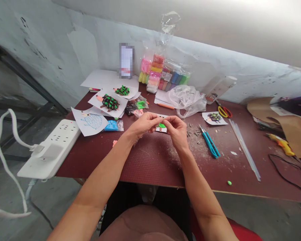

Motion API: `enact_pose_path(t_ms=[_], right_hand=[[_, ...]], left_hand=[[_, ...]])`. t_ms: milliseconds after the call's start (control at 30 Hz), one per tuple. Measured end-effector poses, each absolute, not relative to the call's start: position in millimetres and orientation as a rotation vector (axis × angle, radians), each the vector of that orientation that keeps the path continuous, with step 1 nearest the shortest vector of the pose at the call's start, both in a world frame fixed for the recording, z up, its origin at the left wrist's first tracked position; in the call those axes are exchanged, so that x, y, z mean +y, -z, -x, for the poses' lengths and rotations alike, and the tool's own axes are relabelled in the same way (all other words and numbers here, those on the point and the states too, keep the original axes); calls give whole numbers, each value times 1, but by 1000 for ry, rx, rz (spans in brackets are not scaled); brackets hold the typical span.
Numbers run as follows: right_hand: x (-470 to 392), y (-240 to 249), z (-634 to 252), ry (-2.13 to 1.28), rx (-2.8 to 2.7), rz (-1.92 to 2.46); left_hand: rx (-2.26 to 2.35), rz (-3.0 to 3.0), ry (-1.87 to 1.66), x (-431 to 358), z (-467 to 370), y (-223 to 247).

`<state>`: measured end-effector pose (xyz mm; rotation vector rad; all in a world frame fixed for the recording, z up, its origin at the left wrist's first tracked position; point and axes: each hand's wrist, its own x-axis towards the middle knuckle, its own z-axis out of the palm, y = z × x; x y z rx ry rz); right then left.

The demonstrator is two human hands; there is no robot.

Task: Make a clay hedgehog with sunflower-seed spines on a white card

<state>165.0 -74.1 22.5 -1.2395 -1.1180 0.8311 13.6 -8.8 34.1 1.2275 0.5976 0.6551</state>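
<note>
My left hand [147, 123] and my right hand [176, 130] meet above the middle of the table, fingertips pinched close together. Whatever lies between the fingers is too small to make out. Just beneath them, partly covered, is a white card with bright green clay [161, 126] on it. Small dark seed-like pieces [196, 133] are scattered right of my right hand. Beside these lies a blue-handled tool [209, 143] with a pointed metal tip. A blue clay packet [111, 125] and an opened green clay packet [140, 104] are left of my hands.
Finished-looking hedgehog cards [109, 102] and a blue hedgehog drawing [92, 122] lie left. Clay packs [154, 75] and a plastic bag [188, 99] stand behind. Rightward are scissors [224, 111], glue sticks [245, 150] and a yellow glue gun [282, 144]. A power strip [52, 149] sits at the left edge.
</note>
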Motion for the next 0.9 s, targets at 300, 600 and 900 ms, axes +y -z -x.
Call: enact_pose_path(t_ms=[300,600,900], right_hand=[[-74,-22,-164,-700,-1182,1229],[-76,-24,-165,-776,-1141,1255],[-76,-25,-164,-748,-1148,1302]], left_hand=[[631,-1116,-702,-6,-18,-24],[694,-1123,-732,-4,-11,-33],[720,-1193,-688,-7,-9,-37]])
